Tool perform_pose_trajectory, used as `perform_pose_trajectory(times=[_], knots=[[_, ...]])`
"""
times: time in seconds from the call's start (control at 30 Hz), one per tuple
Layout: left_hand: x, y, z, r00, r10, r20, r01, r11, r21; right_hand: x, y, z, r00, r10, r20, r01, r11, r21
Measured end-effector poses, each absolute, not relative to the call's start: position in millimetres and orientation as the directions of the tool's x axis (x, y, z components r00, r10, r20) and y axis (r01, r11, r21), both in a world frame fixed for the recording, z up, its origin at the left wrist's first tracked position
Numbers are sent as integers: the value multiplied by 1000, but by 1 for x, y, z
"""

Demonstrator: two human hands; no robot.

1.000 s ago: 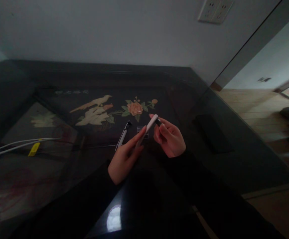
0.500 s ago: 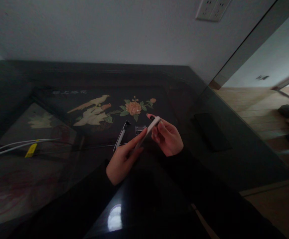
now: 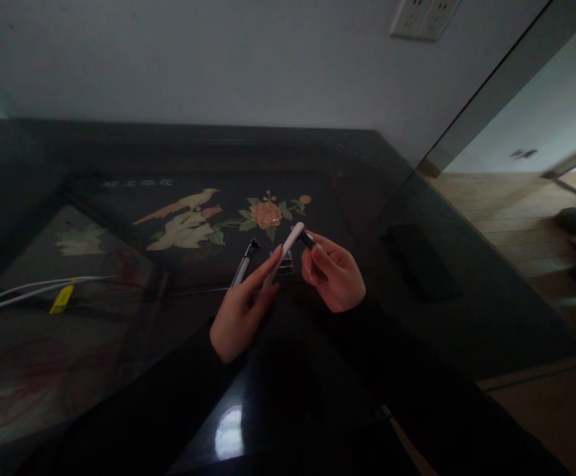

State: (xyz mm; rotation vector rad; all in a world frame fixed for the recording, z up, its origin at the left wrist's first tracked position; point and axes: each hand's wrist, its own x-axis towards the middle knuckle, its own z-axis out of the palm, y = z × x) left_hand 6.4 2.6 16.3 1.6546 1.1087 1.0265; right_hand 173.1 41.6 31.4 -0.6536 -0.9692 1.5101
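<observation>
Pinched in my left hand (image 3: 241, 314) is a slim white razor handle (image 3: 292, 239), its rounded end pointing up and away from me. My right hand (image 3: 335, 271) closes thumb and fingers on a small black razor head (image 3: 307, 240), right beside the handle's tip; whether the two touch, I cannot tell. A second razor (image 3: 242, 266) with a white-and-black handle lies on the dark tabletop, partly behind my left hand. Behind the held handle sits a small clear case (image 3: 285, 266) with dark slots, partly covered.
The glossy dark table (image 3: 367, 370) has a bird-and-flower picture (image 3: 183, 228) in it. A flat black object (image 3: 423, 262) lies at the right. White cables (image 3: 25, 289) with a yellow tag (image 3: 62, 299) run in from the left. A wall with a socket (image 3: 424, 18) stands behind.
The handle's tip has shifted left, away from my right fingers. The black head now shows more fully between my right thumb and fingers, and more of the clear case is visible.
</observation>
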Motion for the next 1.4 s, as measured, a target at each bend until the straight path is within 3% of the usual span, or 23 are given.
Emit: perform_pose_trajectory(times=[0.27,0.47,0.87,1.4], knots=[[7,-4,16,374,909,184,274,-297,914,175,42,31,-145,987,62,-494,-18,-869],[8,-5,19,362,917,167,276,-276,921,174,41,32,-148,989,25,-513,-55,-857],[7,3,18,249,957,148,199,-200,959,172,40,33,-169,981,99,-522,-4,-853],[9,-6,22,369,917,151,253,-255,933,175,41,31,-147,989,33,-493,-45,-869]])
